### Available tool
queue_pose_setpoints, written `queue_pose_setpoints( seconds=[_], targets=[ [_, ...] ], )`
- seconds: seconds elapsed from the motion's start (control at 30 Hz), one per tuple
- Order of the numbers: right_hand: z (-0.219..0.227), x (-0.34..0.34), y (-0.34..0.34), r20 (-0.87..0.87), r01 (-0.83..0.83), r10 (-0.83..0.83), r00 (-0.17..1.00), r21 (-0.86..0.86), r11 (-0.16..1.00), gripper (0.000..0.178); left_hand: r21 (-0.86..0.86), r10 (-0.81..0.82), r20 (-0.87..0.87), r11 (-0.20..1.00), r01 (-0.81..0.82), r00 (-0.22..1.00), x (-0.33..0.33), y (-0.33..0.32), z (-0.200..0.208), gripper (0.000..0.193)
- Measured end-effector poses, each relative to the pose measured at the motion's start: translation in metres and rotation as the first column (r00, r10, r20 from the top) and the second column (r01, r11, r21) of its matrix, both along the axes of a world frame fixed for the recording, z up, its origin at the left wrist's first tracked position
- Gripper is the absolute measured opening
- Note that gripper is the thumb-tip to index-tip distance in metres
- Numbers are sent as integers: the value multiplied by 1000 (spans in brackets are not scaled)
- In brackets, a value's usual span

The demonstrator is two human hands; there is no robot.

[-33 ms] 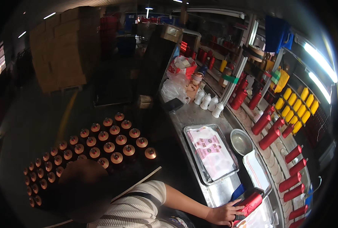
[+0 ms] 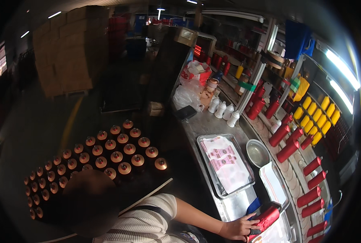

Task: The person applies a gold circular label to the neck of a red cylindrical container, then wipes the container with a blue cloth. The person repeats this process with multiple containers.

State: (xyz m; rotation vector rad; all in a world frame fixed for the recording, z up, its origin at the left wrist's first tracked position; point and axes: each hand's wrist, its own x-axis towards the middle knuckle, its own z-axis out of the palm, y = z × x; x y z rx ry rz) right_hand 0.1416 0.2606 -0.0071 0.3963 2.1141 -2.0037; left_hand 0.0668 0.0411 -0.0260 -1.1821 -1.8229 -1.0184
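Note:
My left hand (image 2: 240, 228), at the end of a bare forearm with a striped sleeve above it, is closed round the near end of a shiny red bottle (image 2: 268, 218). The bottle lies on its side, its far end tilted up to the right. A dark band sits on one finger. Under the bottle, white printed sheets (image 2: 278, 234) show in part. A blue strip (image 2: 253, 205) lies just beyond the fingers. My right hand is out of the picture.
Along the steel bench (image 2: 194, 126) are a metal tray (image 2: 251, 181) with pink-printed sheets, a metal bowl (image 2: 258, 153), a white cloth (image 2: 273, 182) and several white bottles (image 2: 228, 111). Red bottles (image 2: 288, 151) stand on a track at right. Rows of gold-topped bottles (image 2: 124, 167) stand at left.

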Motion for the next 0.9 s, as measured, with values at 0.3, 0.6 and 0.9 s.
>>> queue_pose_setpoints(
  seconds=[0.3, 0.6, 0.9],
  targets=[
    [-3, 4, 14, 109, 160, -148, 983, -102, 982, 30, 110, -33, 375, 994, -9, 927, 25, -20, -47, 30],
    [-24, -3, 5, -211, -86, 138, 968, 235, 968, 39, 113, -69, 377, 993, 29, 924, 27, -16, -46, 25],
    [-10, -20, -14, -139, -103, 125, 982, 158, 982, 23, -50, 140, -59, 989, -143, 988, 23, -20, -6, 31]
  ],
)
